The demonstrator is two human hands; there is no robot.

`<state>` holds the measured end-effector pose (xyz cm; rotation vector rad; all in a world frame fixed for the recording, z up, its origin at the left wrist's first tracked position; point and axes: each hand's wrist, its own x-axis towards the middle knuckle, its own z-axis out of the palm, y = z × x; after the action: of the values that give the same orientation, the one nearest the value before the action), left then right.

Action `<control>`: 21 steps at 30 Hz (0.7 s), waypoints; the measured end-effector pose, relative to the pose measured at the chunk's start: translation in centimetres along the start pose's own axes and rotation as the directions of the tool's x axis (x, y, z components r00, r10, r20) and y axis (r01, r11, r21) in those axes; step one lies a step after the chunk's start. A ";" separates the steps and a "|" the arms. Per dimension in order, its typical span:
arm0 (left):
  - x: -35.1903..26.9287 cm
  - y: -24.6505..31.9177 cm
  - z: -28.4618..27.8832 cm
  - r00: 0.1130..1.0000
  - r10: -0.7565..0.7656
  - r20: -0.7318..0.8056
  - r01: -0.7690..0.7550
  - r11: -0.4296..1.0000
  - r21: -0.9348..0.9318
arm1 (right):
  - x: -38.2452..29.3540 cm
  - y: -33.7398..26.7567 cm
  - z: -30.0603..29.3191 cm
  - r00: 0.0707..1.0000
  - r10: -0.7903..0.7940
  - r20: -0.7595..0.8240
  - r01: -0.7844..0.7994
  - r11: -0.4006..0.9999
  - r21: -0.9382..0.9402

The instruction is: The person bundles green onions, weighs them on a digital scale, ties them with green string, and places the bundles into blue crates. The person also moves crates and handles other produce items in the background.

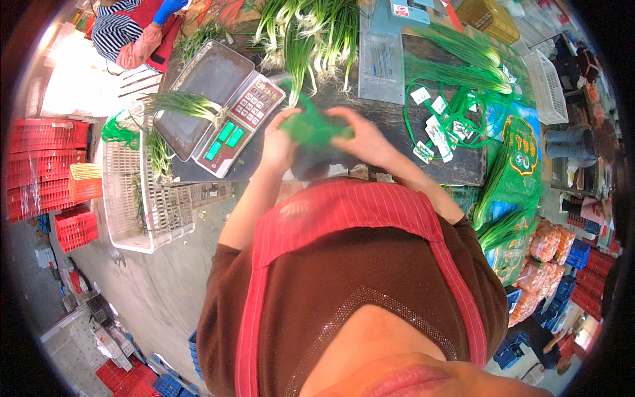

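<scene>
Both hands are over the front of the dark table (pixel 387 114), gripping a piece of green mesh netting (pixel 317 124), blurred by motion. My left hand (pixel 280 139) has the netting's left side and my right hand (pixel 361 135) its right side. Close to my left hand, a weighing scale (pixel 248 111) with a keypad and lit displays carries a bunch of scallions (pixel 191 105) across its pan. Scallions with white roots (pixel 317 39) lie heaped beyond my hands. To the right are green net bags with white tags (pixel 439 126) bearing writing.
A blue machine with a metal base (pixel 381 69) stands at the table's back. Netted scallions (pixel 461 74) lie at the right. A white plastic crate (pixel 149 213) stands to the left, near stacked red crates (pixel 47 159). Another person's gloved arm (pixel 149 39) is at the upper left.
</scene>
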<state>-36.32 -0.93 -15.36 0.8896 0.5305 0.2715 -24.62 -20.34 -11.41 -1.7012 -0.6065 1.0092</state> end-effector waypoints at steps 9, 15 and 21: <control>-2.2 1.1 5.3 0.987 0.155 0.028 -0.106 0.520 0.847 | 2.7 3.1 -1.9 0.993 0.108 0.053 -0.096 0.444 0.891; 1.0 0.7 2.2 0.989 0.102 -0.110 -0.068 0.959 0.276 | -0.9 -0.4 -0.6 0.994 -0.098 0.040 0.087 0.972 0.216; -2.4 1.4 6.7 0.849 -0.438 0.295 0.407 0.899 0.163 | 3.2 3.1 -3.8 0.814 -0.245 -0.527 0.185 0.969 -0.164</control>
<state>-34.68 -5.55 -10.03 0.8630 0.4185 -0.3062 -19.90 -20.87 -14.90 -1.8552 -0.4622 0.2993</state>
